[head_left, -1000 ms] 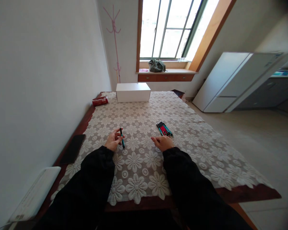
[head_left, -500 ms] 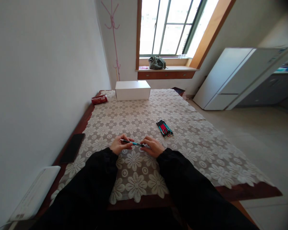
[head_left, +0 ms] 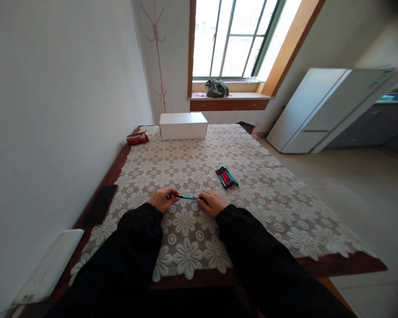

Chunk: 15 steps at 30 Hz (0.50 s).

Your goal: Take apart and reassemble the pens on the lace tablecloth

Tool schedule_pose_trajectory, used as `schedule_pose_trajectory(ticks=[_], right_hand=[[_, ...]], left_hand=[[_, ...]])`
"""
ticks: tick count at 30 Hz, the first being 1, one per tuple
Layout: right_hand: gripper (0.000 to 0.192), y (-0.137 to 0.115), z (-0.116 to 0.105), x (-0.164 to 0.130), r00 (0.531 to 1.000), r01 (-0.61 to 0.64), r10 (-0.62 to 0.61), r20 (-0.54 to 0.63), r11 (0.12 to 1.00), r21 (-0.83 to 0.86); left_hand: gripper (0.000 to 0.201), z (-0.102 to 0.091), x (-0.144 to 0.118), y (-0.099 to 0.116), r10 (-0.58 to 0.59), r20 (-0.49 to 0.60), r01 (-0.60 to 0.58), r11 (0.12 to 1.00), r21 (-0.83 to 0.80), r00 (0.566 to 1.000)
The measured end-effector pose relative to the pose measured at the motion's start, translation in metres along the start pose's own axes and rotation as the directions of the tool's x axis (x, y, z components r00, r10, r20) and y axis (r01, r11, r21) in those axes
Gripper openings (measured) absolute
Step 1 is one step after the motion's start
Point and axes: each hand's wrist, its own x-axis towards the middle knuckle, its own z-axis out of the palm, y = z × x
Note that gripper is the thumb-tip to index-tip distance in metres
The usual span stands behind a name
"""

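Observation:
A slim teal and black pen [head_left: 187, 197] spans the gap between my two hands, lying nearly level just above the tablecloth. My left hand [head_left: 163, 200] pinches its left end between thumb and fingers. At the other end, my right hand [head_left: 212, 203] is closed round the dark tip, whose end the fingers hide. Beyond my right hand, several pens [head_left: 227, 177] with teal, red and black barrels lie side by side in a slanted row on the cloth.
A flower-patterned lace cloth [head_left: 189, 256] covers the table. At its far end stand a white box [head_left: 183, 126] and a red packet [head_left: 137, 138]. Along the left edge lie a black phone-like slab [head_left: 100, 205] and a white flat device [head_left: 49, 267] by the wall.
The pen has turned closer to level, and its left end now sits in my left fingertips. My right hand has closed on its right end. The row of pens stays put.

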Motion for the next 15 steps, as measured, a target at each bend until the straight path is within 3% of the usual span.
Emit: schedule_pose_trajectory(ticks=[5,12,15], right_hand=[[0.022,0.0013,0.0018,0.0009,1.0,-0.019,0.019,0.019,1.0,-0.002],[0.023,0.0019,0.0025,0.0006,1.0,-0.015,0.016,-0.014,0.999,0.046],[0.019,0.0022,0.0039,0.0007,0.999,-0.02,0.024,-0.038,0.994,0.106]], left_hand=[[0.014,0.0009,-0.0006,-0.0008,0.07,0.049,-0.073,0.994,0.078,0.996],[0.015,0.001,0.0003,0.0005,0.039,0.089,-0.054,0.983,0.178,0.995],[0.028,-0.0006,0.0009,0.0022,0.042,0.123,-0.068,0.974,0.217,0.992]])
